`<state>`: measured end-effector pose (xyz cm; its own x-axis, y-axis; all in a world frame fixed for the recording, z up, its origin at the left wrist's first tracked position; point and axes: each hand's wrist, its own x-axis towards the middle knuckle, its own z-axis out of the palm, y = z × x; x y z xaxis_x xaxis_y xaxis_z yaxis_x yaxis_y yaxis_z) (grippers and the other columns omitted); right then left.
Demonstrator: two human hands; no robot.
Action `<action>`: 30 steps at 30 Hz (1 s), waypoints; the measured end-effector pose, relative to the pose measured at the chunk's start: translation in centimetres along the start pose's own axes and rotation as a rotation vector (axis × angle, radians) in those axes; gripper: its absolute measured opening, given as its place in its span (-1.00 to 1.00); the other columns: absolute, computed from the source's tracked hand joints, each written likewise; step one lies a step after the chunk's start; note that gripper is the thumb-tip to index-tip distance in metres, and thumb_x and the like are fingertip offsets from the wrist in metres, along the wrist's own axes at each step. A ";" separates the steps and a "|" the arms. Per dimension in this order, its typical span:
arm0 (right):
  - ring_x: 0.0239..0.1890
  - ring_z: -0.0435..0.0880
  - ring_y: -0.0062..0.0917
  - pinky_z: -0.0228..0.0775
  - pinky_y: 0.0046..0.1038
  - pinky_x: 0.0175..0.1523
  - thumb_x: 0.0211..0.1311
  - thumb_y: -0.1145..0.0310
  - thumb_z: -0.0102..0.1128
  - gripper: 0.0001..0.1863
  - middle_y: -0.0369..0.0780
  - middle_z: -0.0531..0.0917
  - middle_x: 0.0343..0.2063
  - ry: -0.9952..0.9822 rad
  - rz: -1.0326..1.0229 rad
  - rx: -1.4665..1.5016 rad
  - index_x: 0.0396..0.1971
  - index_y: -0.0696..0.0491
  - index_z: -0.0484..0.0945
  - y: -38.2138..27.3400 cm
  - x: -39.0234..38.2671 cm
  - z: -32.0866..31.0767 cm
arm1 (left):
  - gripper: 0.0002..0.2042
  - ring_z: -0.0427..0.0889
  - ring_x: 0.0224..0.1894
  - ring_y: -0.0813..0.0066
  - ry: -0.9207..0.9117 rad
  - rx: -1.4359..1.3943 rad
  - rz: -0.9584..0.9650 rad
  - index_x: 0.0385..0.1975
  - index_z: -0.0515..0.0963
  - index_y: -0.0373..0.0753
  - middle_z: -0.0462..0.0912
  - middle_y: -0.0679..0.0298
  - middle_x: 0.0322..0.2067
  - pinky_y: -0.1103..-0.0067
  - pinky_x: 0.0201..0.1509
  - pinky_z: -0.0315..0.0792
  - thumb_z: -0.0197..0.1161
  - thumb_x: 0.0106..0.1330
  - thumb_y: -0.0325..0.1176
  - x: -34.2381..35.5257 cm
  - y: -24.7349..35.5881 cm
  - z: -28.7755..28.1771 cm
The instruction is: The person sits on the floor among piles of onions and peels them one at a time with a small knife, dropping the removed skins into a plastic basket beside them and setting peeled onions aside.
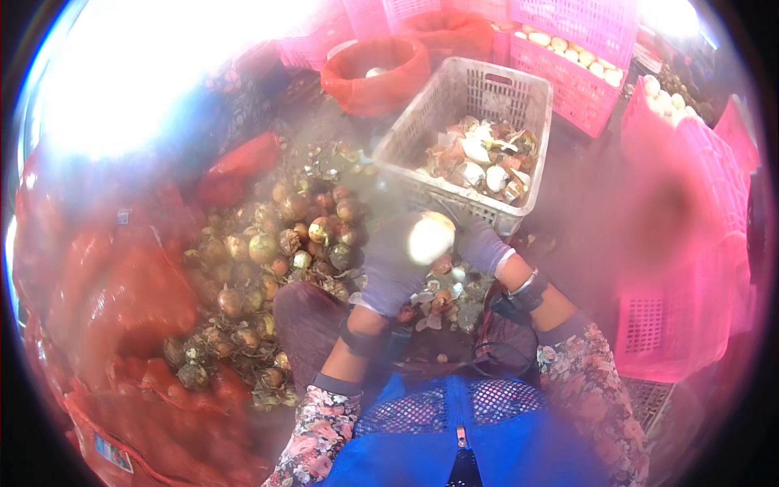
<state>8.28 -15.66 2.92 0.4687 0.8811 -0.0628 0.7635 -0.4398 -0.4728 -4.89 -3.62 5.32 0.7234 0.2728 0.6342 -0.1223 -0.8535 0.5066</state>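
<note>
Onion (431, 238), pale and round, in the gloved left hand (393, 272), just short of the crate (446, 193).
That hand is curled around its left side; the right hand (484, 247) is close beside it, its grip impossible to tell. It should be firm, fairly light, slick and easily bruised, so best held round its widest part. Scraps (479, 166) lie in the crate; brown-skinned onions (316, 231) are heaped to the left.
</note>
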 end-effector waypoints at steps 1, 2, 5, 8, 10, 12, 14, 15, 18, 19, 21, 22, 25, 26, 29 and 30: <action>0.03 0.55 -0.31 0.42 -0.47 0.07 0.21 0.54 0.00 -0.37 -0.07 0.48 0.09 0.057 0.065 0.211 0.31 -0.06 0.15 -0.2 -0.2 -0.7 | -0.42 0.51 -0.06 0.18 -0.036 -0.061 -0.134 -0.05 0.43 -0.22 0.51 0.11 -0.17 0.42 0.01 0.45 0.48 -0.17 -0.38 0.0 -0.8 0.3; 0.00 0.56 -0.27 0.44 -0.42 0.05 0.21 0.50 0.03 -0.35 -0.03 0.50 0.06 0.117 0.131 0.426 0.32 -0.07 0.14 0.0 -0.4 -1.2 | -0.42 0.51 -0.06 0.18 -0.029 -0.066 -0.131 -0.05 0.43 -0.22 0.51 0.11 -0.17 0.42 0.01 0.45 0.48 -0.17 -0.38 0.2 -1.2 0.4; 0.02 0.56 -0.27 0.42 -0.35 0.07 0.16 0.52 0.03 -0.34 -0.03 0.51 0.05 0.386 -0.166 0.299 0.31 -0.04 0.15 0.1 -1.1 0.4 | -0.40 0.51 -0.11 0.19 -0.068 0.022 -0.225 -0.08 0.43 -0.26 0.51 0.13 -0.16 0.45 0.01 0.44 0.51 -0.22 -0.36 0.3 -1.9 0.1; 0.07 0.55 -0.29 0.39 -0.35 0.11 0.15 0.56 0.02 -0.36 -0.08 0.48 0.12 0.457 -0.311 -0.032 0.30 0.01 0.20 -1.8 -1.5 0.3 | -0.40 0.51 -0.12 0.19 -0.086 -0.101 -0.277 -0.08 0.44 -0.25 0.52 0.14 -0.17 0.44 0.01 0.43 0.51 -0.22 -0.35 0.3 -2.1 -0.1; 0.04 0.56 -0.27 0.41 -0.35 0.09 0.15 0.55 0.04 -0.37 -0.09 0.47 0.12 0.121 -0.015 -0.021 0.28 -0.04 0.24 -2.8 -1.0 0.4 | -0.41 0.51 -0.12 0.17 -0.119 -0.066 -0.281 -0.07 0.44 -0.24 0.52 0.14 -0.17 0.42 0.01 0.43 0.50 -0.20 -0.36 0.0 -3.0 0.5; -0.04 0.60 -0.25 0.43 -0.33 0.04 0.15 0.55 0.03 -0.38 -0.10 0.50 0.08 0.162 0.019 0.053 0.27 -0.10 0.26 -1.8 -0.5 2.0 | -0.43 0.51 -0.12 0.15 -0.150 -0.033 -0.285 -0.07 0.44 -0.23 0.52 0.14 -0.18 0.40 0.00 0.43 0.48 -0.17 -0.36 -0.6 -3.3 1.0; -0.11 0.63 -0.24 0.45 -0.32 -0.01 0.16 0.54 0.02 -0.38 -0.11 0.53 0.04 0.319 -0.044 0.137 0.26 -0.14 0.27 -0.2 0.1 3.5 | -0.47 0.51 -0.11 0.11 -0.081 0.121 -0.171 -0.07 0.45 -0.22 0.53 0.12 -0.19 0.36 -0.02 0.43 0.45 -0.12 -0.38 -0.6 -1.8 0.7; -0.18 0.63 -0.21 0.45 -0.29 -0.05 0.16 0.51 0.01 -0.45 -0.09 0.58 -0.06 0.294 0.010 0.152 0.21 -0.07 0.32 0.6 0.3 4.1 | -0.49 0.49 -0.11 0.07 -0.086 0.097 -0.119 -0.08 0.44 -0.21 0.51 0.09 -0.18 0.31 -0.06 0.44 0.41 -0.12 -0.42 -0.6 -1.3 0.4; -0.30 0.65 -0.15 0.49 -0.26 -0.15 0.12 0.47 0.00 -0.52 0.03 0.63 -0.45 0.280 0.002 -0.019 0.11 0.07 0.39 1.9 1.3 5.3 | -0.48 0.48 -0.10 0.04 -0.060 0.210 -0.033 -0.09 0.44 -0.19 0.50 0.08 -0.18 0.28 -0.08 0.44 0.40 -0.15 -0.43 -0.8 -1.4 0.8; -0.29 0.65 -0.14 0.48 -0.24 -0.12 0.11 0.47 -0.01 -0.53 0.05 0.63 -0.43 0.201 0.062 0.007 0.10 0.09 0.40 1.5 1.1 4.5 | -0.49 0.47 -0.10 0.01 -0.072 0.208 -0.093 -0.10 0.44 -0.19 0.49 0.07 -0.17 0.27 -0.10 0.44 0.39 -0.17 -0.45 -0.9 -1.4 0.7; -0.27 0.65 -0.16 0.47 -0.27 -0.09 0.10 0.48 -0.01 -0.58 0.05 0.63 -0.43 0.196 0.125 0.122 0.02 0.18 0.44 0.1 0.3 2.3 | -0.49 0.48 -0.11 0.01 -0.064 0.169 -0.088 -0.10 0.43 -0.19 0.49 0.08 -0.17 0.28 -0.11 0.45 0.39 -0.16 -0.44 -0.9 -1.5 0.6; -0.27 0.65 -0.16 0.47 -0.27 -0.09 0.10 0.48 -0.01 -0.58 0.05 0.63 -0.43 0.203 0.119 0.114 0.02 0.18 0.44 0.5 0.1 2.3 | -0.50 0.48 -0.11 0.01 -0.083 0.131 -0.084 -0.10 0.43 -0.19 0.49 0.08 -0.18 0.28 -0.12 0.45 0.39 -0.16 -0.43 -1.0 -1.4 0.6; -0.53 0.64 -0.30 0.44 -0.40 -0.48 0.11 0.51 -0.03 -0.63 -0.04 0.61 -0.52 0.082 0.308 0.528 -0.03 0.21 0.42 0.3 -0.3 0.4 | -0.48 0.49 -0.10 0.03 -0.032 0.078 -0.040 -0.09 0.44 -0.18 0.50 0.09 -0.17 0.31 -0.10 0.46 0.42 -0.17 -0.43 -1.0 -1.3 0.7; -0.62 0.62 -0.36 0.41 -0.46 -0.61 0.12 0.52 -0.04 -0.64 -0.07 0.61 -0.54 0.070 0.451 0.718 -0.04 0.22 0.42 -0.8 -0.4 -0.8 | -0.47 0.50 -0.10 0.04 -0.009 0.038 -0.014 -0.09 0.45 -0.17 0.51 0.09 -0.17 0.32 -0.09 0.46 0.43 -0.17 -0.43 -1.1 -1.1 0.6; -0.75 0.55 -0.48 0.28 -0.54 -0.76 0.11 0.56 -0.07 -0.64 -0.10 0.58 -0.57 0.153 0.138 0.797 -0.04 0.23 0.40 -0.1 -0.3 -0.4 | -0.46 0.51 -0.11 0.07 0.025 -0.013 -0.032 -0.09 0.45 -0.18 0.51 0.11 -0.18 0.34 -0.07 0.46 0.47 -0.18 -0.43 -1.2 -1.0 0.3; -0.75 0.54 -0.53 0.28 -0.55 -0.76 0.10 0.56 -0.07 -0.66 -0.12 0.59 -0.58 0.126 0.196 0.883 -0.08 0.26 0.41 -0.2 -0.4 -1.0 | -0.47 0.52 -0.13 0.10 0.055 -0.045 -0.016 -0.10 0.45 -0.20 0.51 0.12 -0.20 0.36 -0.07 0.46 0.48 -0.17 -0.42 -1.2 -1.0 0.2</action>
<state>8.36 -16.11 3.88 0.6392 0.7560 -0.1411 0.0716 -0.2412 -0.9678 -5.51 -3.20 3.97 0.6870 0.3117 0.6564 -0.1424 -0.8281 0.5423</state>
